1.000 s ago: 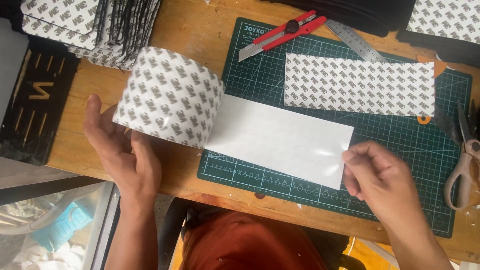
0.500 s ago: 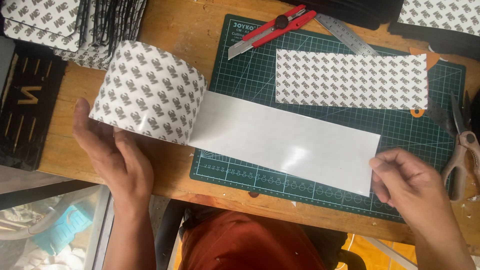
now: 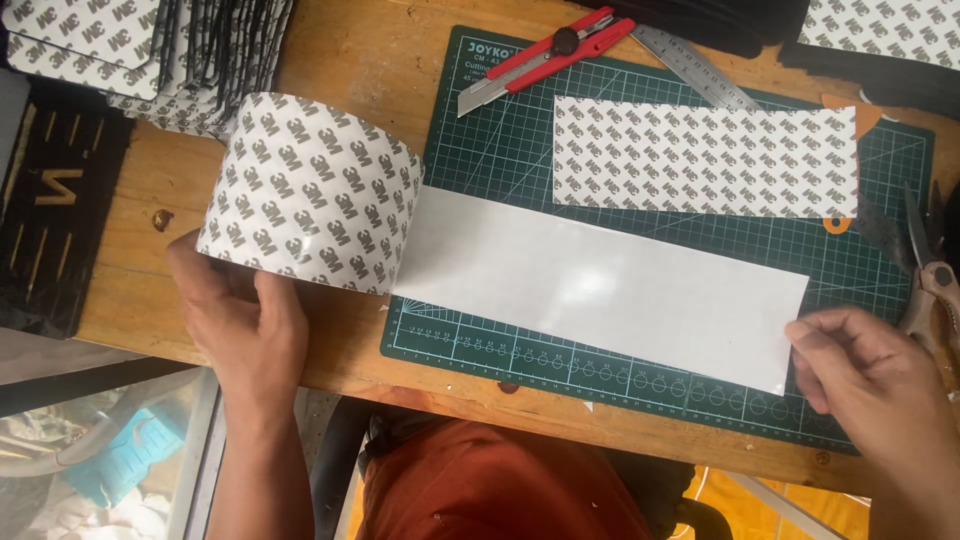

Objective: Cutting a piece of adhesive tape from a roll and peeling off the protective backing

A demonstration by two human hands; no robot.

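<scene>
Head view: your left hand (image 3: 245,325) steadies the patterned tape roll (image 3: 310,195) at the green cutting mat's (image 3: 500,150) edge; your right hand (image 3: 870,375) pinches the white strip's (image 3: 600,285) end, now drawn farther right than before.

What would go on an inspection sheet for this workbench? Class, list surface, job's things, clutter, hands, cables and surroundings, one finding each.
Surface: wooden bench with a green cutting mat on top.
Job's things: wide patterned tape roll; its white unrolled strip lies across the mat.
Clutter: cut patterned sheet, red utility knife, steel ruler, scissors, stack of patterned pieces, black panel.
Hands: left hand steadies the roll; right hand pinches the strip's free end.
Cables: nothing seen.
Surroundings: the person's orange clothing below the bench edge; blurred floor items at lower left.
</scene>
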